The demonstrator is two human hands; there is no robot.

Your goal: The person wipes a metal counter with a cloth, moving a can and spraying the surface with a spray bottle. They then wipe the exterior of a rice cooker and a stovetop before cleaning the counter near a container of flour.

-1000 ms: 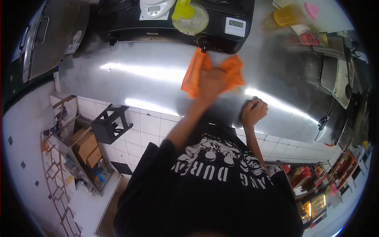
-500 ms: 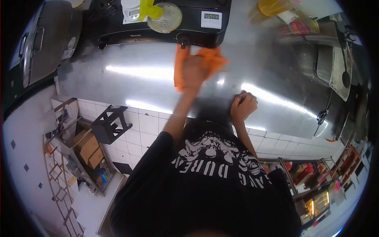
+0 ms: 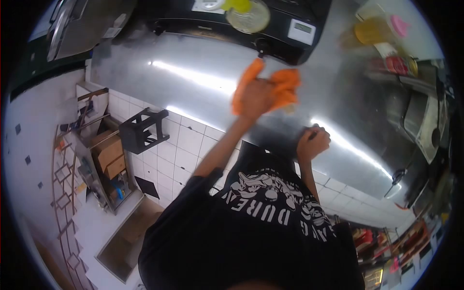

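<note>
My left hand [image 3: 257, 99] presses on an orange cloth [image 3: 287, 82], which bunches around its fingers on the steel counter [image 3: 193, 53]. Its fingers are blurred, and the cloth lies just in front of the black stove's knob. To the right, near the counter's front edge, my right hand [image 3: 315, 144] is closed in a fist. A small dark thing shows at its fingers, too small to name. On the stove [image 3: 280, 36] stand a white timer [image 3: 301, 32] and a round, pale-topped container [image 3: 253, 18] beside a yellow-green object [image 3: 237, 5].
A container of yellow contents [image 3: 372, 32] and a red-labelled container [image 3: 398, 65] stand at the back right. Metal trays [image 3: 427, 128] lie at the far right. Below the counter is a black stool [image 3: 140, 130]; a large metal appliance [image 3: 84, 29] is at the upper left.
The view has shifted, so the scene sits further right and is tilted. My left hand and the cloth have come slightly back from the stove knob. My right hand stays closed by the counter edge.
</note>
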